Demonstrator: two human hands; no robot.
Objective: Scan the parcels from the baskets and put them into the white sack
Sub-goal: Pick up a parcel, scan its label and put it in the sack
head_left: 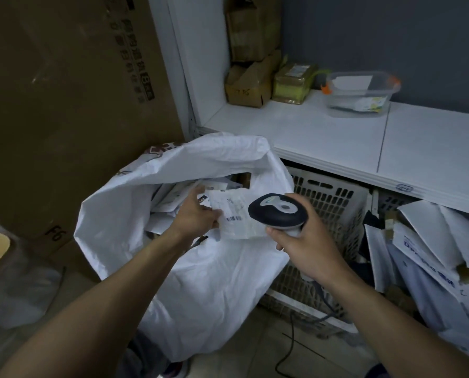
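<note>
Parcel (237, 214) (flat white mailer, barcode label up): held over open white sack (208, 282), left hand (196, 216) fingers gripping its edge. Right hand (307, 248) fingers curled round barcode scanner (278, 211), just beside parcel.

A parcel sorting room or courier storeroom, and the goods say so. A long white shelf (323, 132) carries taped cardboard boxes (247, 85) at its far left end, with a clear plastic tub (361, 91) further along. Under the shelf stand slotted plastic baskets (334, 203), with white mailing bags (419, 241) heaped at the right. In front of the shelf an open white sack (214, 282) holds labelled packets, with a barcode scanner (277, 211) and a parcel (236, 216) over its mouth. Left of the shelf stands a tall printed carton (64, 105).
</note>
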